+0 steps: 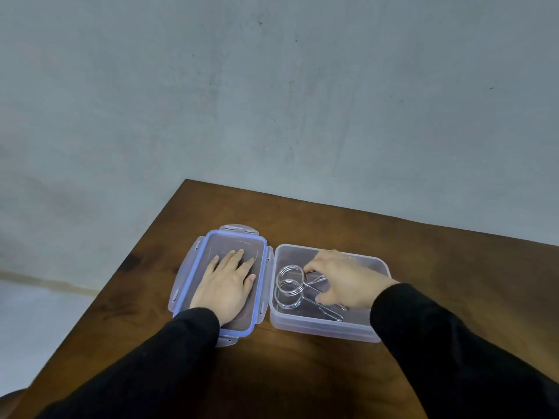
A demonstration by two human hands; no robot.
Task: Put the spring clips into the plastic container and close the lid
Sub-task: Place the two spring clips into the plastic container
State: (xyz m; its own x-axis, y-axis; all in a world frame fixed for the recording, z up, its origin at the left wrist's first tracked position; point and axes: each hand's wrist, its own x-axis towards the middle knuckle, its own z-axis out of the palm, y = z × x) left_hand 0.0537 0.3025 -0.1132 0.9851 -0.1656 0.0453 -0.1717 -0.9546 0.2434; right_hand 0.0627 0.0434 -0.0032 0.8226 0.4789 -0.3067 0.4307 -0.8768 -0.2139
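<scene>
Two shiny coiled steel spring clips [295,290] lying inside the clear rectangular plastic container [320,326] near the brown wooden table's [453,267] far-left corner, right hand [341,281] reaching in, fingers curled, seemingly pinching a clip's handle, left hand [228,282] spread flat, gripping nothing, on the blue-rimmed clear lid [184,276] just beside the container.

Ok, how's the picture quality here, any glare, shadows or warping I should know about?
Head view: wide-angle warping bends the table edges; soft shadow sits under the sleeves near the bottom; the clear box and lid look hazy; the metal clips catch small highlights; the right hand is slightly soft, the left hand lies flat and sharper; lighting is dim and even.
</scene>
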